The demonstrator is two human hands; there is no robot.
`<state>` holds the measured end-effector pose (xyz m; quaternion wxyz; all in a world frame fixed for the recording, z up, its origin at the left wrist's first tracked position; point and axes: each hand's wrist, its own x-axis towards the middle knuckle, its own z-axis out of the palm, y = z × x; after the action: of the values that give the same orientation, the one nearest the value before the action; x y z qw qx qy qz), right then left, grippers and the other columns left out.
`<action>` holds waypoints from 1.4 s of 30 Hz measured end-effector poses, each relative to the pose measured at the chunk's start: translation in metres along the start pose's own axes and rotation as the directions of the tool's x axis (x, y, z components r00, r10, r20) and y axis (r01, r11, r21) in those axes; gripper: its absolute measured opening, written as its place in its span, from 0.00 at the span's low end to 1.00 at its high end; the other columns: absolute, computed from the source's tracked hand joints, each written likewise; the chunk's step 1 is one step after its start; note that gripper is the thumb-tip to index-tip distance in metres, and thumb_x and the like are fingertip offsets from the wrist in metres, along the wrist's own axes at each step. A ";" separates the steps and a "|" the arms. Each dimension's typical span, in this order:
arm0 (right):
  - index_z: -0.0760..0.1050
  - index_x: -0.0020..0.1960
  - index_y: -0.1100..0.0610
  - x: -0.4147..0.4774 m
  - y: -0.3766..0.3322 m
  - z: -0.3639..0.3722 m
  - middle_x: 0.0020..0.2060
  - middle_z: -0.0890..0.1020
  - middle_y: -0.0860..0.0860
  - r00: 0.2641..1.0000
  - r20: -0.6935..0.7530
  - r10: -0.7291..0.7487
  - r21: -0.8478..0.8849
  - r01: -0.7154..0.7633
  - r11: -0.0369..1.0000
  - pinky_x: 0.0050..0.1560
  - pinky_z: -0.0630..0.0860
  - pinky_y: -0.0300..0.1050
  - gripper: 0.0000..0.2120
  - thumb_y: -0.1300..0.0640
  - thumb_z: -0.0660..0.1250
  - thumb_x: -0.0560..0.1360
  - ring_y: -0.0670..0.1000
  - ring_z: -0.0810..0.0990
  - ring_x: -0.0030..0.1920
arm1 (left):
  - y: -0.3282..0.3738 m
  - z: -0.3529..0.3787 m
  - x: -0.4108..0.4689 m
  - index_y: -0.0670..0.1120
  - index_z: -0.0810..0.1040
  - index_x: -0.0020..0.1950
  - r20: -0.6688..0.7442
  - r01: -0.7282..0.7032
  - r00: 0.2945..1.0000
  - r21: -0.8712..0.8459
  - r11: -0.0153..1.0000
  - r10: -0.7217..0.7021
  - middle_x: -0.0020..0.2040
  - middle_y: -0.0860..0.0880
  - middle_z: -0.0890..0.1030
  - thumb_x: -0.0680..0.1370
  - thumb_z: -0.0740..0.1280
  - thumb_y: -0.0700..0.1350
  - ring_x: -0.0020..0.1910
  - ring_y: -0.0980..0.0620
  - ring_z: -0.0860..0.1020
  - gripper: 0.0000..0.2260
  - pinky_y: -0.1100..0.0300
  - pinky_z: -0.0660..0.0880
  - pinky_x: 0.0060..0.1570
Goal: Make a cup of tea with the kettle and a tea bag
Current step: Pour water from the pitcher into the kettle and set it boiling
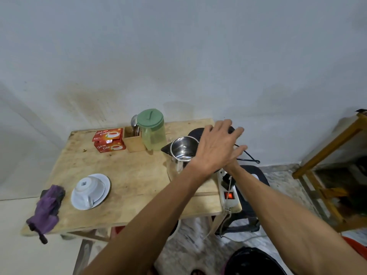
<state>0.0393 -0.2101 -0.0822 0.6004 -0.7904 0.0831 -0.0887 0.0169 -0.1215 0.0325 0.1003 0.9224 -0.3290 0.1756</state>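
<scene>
A steel kettle (183,149) stands at the right of the wooden table (129,175), its black lid (195,132) tipped open and the inside showing. My left hand (216,143) stretches over the kettle's right side with fingers spread, the tips touching the lid. My right hand (239,153) lies mostly hidden beneath it, its fingers curled at the kettle's handle. Two red tea bag boxes (108,139) are stacked at the back left. A white cup (89,188) sits upside down on a saucer (104,182) at the front left.
A green-lidded water pitcher (153,133) and a wooden holder (135,144) with a spoon (134,121) stand behind the kettle. A lit power strip (228,195) lies on the table's right edge. A purple umbrella (46,209) lies front left. A black stool (250,205) and wooden shelf (327,155) stand right.
</scene>
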 end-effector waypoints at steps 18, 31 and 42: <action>0.74 0.41 0.60 0.004 -0.031 0.000 0.39 0.78 0.58 0.941 -0.004 0.338 -0.143 -0.335 0.931 0.40 0.69 0.49 0.17 0.50 0.54 0.78 0.54 0.74 0.39 | -0.076 0.000 -0.091 0.46 0.67 0.73 0.011 0.584 0.792 -0.306 0.752 -0.611 0.66 0.47 0.75 0.81 0.59 0.55 0.66 0.47 0.71 0.23 0.50 0.72 0.62; 0.75 0.45 0.61 0.007 -0.031 -0.001 0.43 0.79 0.59 0.931 0.017 0.364 -0.108 -0.360 0.926 0.37 0.70 0.45 0.15 0.52 0.56 0.80 0.55 0.77 0.42 | -0.088 0.031 -0.107 0.51 0.63 0.76 0.099 0.617 0.786 -0.184 0.765 -0.610 0.79 0.46 0.56 0.81 0.54 0.60 0.79 0.46 0.50 0.25 0.44 0.50 0.76; 0.78 0.42 0.63 0.020 -0.042 0.009 0.39 0.82 0.60 0.900 -0.091 0.425 -0.030 -0.429 0.903 0.41 0.71 0.49 0.19 0.47 0.59 0.71 0.59 0.78 0.41 | -0.109 0.031 -0.123 0.48 0.66 0.73 -0.046 0.644 0.619 -0.541 0.541 -0.784 0.73 0.47 0.70 0.82 0.46 0.59 0.73 0.50 0.67 0.25 0.50 0.63 0.71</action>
<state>0.0621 -0.1956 -0.0432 0.5814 -0.7633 0.2811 0.0147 0.0060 0.0230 -0.0518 0.4317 0.8848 0.0668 0.1623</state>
